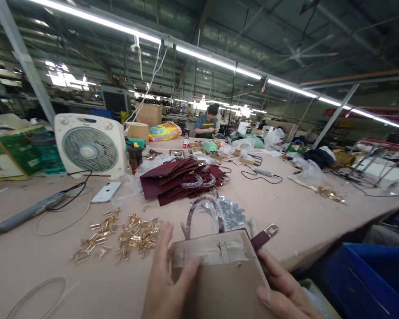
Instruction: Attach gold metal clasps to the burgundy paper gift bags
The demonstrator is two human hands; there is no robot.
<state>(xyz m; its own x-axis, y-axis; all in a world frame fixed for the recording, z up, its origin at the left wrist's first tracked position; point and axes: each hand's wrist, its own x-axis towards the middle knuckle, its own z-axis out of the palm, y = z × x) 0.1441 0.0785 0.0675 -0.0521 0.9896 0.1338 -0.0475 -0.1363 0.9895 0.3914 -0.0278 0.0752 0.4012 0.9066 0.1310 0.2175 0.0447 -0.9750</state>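
Note:
Right in front of me is a handbag piece [219, 283] with its beige inner side facing up. My left hand [171, 274] grips its left edge, thumb lying on the beige face. On the right edge, my right hand [282, 288] has its thumb on top and fingers underneath. A plastic-wrapped handle [204, 206] arches from the far edge. A maroon strap [264, 236] with a gold metal end sticks out at the upper right. Loose gold metal fittings [138, 237] lie to the left, and silver metal pieces [231, 212] lie behind the handle.
Stacked maroon bag panels [173, 179] lie farther back. A white box fan [89, 144], a phone [105, 192] and a grey corded tool [29, 215] are on the left. A blue bin [369, 279] stands at the right. Another person [206, 123] sits across the table.

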